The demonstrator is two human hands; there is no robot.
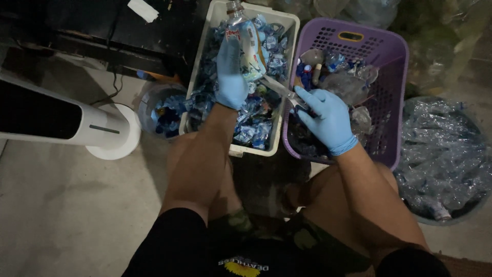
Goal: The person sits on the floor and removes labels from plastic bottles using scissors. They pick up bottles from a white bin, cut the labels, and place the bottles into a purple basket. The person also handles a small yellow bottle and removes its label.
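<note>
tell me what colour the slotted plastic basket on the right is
Purple slotted plastic basket, clearest in the head view.

A white, red and blue label (250,48) wraps the clear bottle (245,41) above the white crate (287,23).

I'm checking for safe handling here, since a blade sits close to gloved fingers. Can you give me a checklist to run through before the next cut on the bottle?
1. Left hand grips the plastic bottle firmly: ok.
2. Right hand holds the cutting tool: ok.
3. Both hands gloved: ok.
4. Blade tip clear of the left fingers: cannot tell, too dark and close.
5. Bottle held over the white crate so scraps drop in: ok.
6. Purple basket within reach: ok.
</note>
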